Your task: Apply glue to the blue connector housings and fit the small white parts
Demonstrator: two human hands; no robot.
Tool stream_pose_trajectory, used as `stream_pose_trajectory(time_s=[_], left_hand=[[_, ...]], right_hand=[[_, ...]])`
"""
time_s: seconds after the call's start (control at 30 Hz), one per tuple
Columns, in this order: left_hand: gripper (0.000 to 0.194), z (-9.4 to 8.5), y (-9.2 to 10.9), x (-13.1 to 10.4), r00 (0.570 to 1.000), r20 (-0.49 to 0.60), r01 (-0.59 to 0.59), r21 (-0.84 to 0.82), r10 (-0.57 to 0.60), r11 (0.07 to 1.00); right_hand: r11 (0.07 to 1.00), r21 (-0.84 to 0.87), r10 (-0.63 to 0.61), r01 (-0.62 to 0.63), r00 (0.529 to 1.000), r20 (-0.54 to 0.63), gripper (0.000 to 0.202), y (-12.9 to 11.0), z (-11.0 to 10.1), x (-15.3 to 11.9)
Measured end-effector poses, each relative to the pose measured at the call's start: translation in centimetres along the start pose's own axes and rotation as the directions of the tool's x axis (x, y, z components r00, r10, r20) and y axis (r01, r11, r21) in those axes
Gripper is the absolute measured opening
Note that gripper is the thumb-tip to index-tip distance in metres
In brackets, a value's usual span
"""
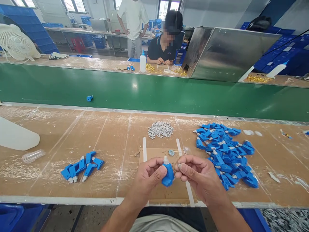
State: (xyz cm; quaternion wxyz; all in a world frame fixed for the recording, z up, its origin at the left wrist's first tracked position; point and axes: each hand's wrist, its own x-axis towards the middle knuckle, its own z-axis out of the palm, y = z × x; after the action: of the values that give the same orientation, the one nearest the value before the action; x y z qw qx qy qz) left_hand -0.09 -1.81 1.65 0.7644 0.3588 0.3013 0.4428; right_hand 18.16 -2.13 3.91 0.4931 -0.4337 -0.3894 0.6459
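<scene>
My left hand (148, 177) grips a blue plastic part (168, 179) with a pale tip pointing up, in front of my body. Close beside it on the right, my right hand (201, 177) pinches a small grey piece (179, 165) between thumb and forefinger. Both hands hover above a cardboard sheet (156, 193) edged with white tape strips. Beyond them lies a heap of small grey pieces (160, 129). A large pile of similar blue parts (224, 154) spreads to the right, and a smaller group of blue parts (83, 166) rests at the left.
A green conveyor belt (145, 91) runs across beyond the workbench (108, 183), carrying one blue part (89, 98). At left lie a white bottle (18, 133) and a clear tube (33, 156). A co-worker (165, 45) sits opposite; another person (134, 25) stands behind.
</scene>
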Motion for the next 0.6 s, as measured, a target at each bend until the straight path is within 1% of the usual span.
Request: stream_pose_trajectory(time_s=[0.13,0.23,0.37,0.5,0.6], left_hand=[[0.026,-0.2,-0.1,0.1,0.999,0.016,-0.044,0.028,0.043,0.999],[0.026,-0.1,-0.1,0.2,0.997,0.009,-0.076,0.036,0.076,0.996],[0.023,0.0,-0.3,0.3,0.996,0.014,-0.093,0.036,0.093,0.995],[0.026,-0.1,-0.4,0.3,0.996,0.016,-0.091,0.06,0.09,0.994],[0.028,-0.1,-0.5,0.3,0.996,0.015,-0.088,0.071,0.087,0.994]], right_hand=[[0.988,-0.148,-0.052,0.043,0.997,-0.058,0.022,-0.3,0.5,-0.8],[0.969,-0.234,-0.099,0.076,0.991,-0.09,0.022,-0.4,1.2,-1.2],[0.963,-0.244,-0.131,0.115,0.99,-0.048,0.018,-0.3,1.7,-1.3],[0.961,-0.243,-0.145,0.135,0.989,-0.023,0.015,0.1,1.5,-1.1],[0.947,-0.283,-0.166,0.154,0.986,-0.02,0.012,0.3,1.3,-1.2]])
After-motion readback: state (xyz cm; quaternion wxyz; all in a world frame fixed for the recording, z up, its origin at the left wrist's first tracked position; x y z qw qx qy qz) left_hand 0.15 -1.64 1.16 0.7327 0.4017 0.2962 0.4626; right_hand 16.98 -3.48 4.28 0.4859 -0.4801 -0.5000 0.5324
